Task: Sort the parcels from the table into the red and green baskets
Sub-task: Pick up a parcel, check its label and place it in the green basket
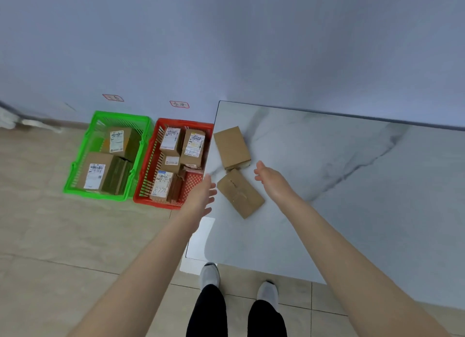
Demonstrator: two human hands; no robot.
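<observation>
Two brown cardboard parcels lie on the marble table [327, 185] near its left edge: a far parcel [231, 146] and a near parcel [240, 193] lying at an angle. My left hand [201, 197] hovers open just left of the near parcel, fingers spread, over the table's edge. My right hand [270, 178] is open to the right of the near parcel, close to the far one. Neither hand touches a parcel. On the floor stand a red basket [148, 170] with several labelled parcels and a green basket [78, 165] holding two.
The baskets sit side by side against the blue wall, left of the table. Two red-edged labels [179, 104] are stuck on the wall above them. My feet [210, 273] stand on the tiled floor at the table's near corner.
</observation>
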